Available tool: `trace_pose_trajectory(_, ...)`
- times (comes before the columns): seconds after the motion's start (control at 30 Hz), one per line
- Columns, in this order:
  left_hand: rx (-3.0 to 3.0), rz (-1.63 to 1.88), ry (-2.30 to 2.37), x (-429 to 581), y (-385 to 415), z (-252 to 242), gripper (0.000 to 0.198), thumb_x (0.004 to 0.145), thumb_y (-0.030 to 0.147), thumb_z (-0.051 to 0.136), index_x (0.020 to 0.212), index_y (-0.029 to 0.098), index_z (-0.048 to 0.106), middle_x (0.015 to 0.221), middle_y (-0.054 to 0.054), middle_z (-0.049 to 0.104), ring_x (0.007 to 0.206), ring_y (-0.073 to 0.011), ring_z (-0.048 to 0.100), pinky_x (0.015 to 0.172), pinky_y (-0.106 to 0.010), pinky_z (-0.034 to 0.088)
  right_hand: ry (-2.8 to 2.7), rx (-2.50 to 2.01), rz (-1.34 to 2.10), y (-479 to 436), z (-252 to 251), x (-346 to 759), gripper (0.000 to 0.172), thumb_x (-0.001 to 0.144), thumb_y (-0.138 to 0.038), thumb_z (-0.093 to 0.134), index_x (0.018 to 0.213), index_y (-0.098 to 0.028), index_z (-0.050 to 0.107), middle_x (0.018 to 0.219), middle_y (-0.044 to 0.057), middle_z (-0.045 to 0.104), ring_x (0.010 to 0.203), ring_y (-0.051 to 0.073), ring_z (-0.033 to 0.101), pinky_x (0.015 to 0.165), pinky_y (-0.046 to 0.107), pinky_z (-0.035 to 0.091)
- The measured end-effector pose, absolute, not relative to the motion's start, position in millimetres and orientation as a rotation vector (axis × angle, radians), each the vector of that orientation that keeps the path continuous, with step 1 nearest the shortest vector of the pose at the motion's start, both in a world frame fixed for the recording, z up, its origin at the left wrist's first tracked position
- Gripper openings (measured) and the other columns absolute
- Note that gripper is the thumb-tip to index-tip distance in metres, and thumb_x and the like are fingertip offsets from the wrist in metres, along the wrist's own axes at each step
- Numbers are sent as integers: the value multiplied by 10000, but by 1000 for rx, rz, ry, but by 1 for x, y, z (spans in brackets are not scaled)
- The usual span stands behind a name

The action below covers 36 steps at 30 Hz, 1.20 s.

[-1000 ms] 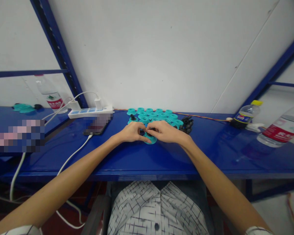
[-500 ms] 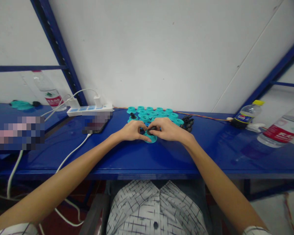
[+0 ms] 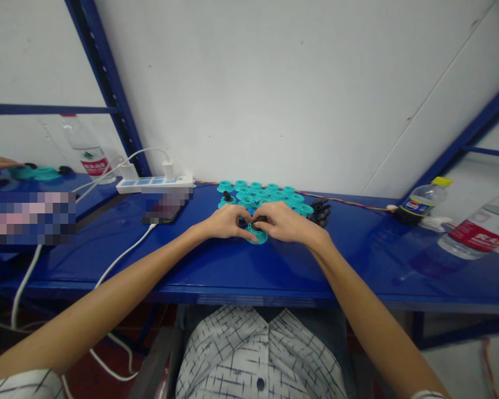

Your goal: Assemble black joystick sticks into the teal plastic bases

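Note:
On the blue table [image 3: 216,266] in front of me stands a teal flared plastic ring [image 3: 258,239]. My left hand [image 3: 228,223] grips its left side between thumb and fingers. My right hand [image 3: 283,220] pinches a small black plastic part [image 3: 259,223] at the top of that ring; the fingers hide how the two meet. Just beyond my hands sit several more teal flared pieces [image 3: 273,189] in rows. One at the left has a black part [image 3: 227,196] upright in it. A pile of black parts [image 3: 321,213] lies beside my right hand.
A white power strip [image 3: 156,183] with plugs and a phone [image 3: 166,213] on a white cable lie to the left. Bottles stand at the right, a Pepsi bottle [image 3: 422,202] and a water bottle [image 3: 469,235]. Another person's hand [image 3: 0,166] is at the far left, near teal pieces.
My hands keep almost the same grip on the teal ring and black part. The view has shifted slightly. Another person's hand has come into view at the far left.

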<state>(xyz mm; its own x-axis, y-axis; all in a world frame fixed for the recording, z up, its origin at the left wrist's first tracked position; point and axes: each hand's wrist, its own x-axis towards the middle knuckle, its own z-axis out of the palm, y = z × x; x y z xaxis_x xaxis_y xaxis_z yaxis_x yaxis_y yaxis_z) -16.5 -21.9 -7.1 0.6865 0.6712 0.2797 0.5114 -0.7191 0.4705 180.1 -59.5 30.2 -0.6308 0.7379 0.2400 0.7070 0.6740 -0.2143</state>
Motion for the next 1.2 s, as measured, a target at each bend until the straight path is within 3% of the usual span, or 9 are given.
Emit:
trace_pose_trajectory(0.2, 2505, 626, 932, -17, -21, -9, 447, 628, 541, 806, 872, 169, 752, 737, 10, 616, 633, -107, 486, 577, -219, 311, -2636, -1199, 68, -64, 32, 176, 170, 892, -188, 565, 896, -122, 721, 895, 111, 717, 812, 190, 597, 682, 274, 346)
trace_pose_trajectory(0.43, 2460, 608, 920, -17, -21, -8, 440, 630, 499, 821, 908, 162, 770, 748, 6, 615, 639, -107, 488, 569, -220, 312, -2637, -1207, -46, -64, 27, 175, 231, 935, -241, 514, 832, -120, 682, 798, 100, 692, 709, 165, 550, 643, 282, 296)
trace_pose_trajectory(0.73, 2393, 594, 926, -17, -21, -8, 456, 630, 489, 817, 942, 159, 764, 784, 1, 619, 638, -102, 478, 573, -223, 328, -2610, -1028, 413, -51, 33, 187, 128, 877, -192, 600, 890, -128, 711, 681, 6, 640, 613, 114, 523, 600, 231, 323)
trace_pose_trajectory(1.2, 2379, 601, 946, -15, -24, -8, 451, 606, 497, 827, 881, 148, 749, 771, -2, 635, 644, -112, 510, 575, -222, 348, -2593, -1228, -12, -67, 27, 169, 199, 890, -182, 498, 854, -137, 689, 700, 55, 661, 599, 139, 488, 581, 278, 241)
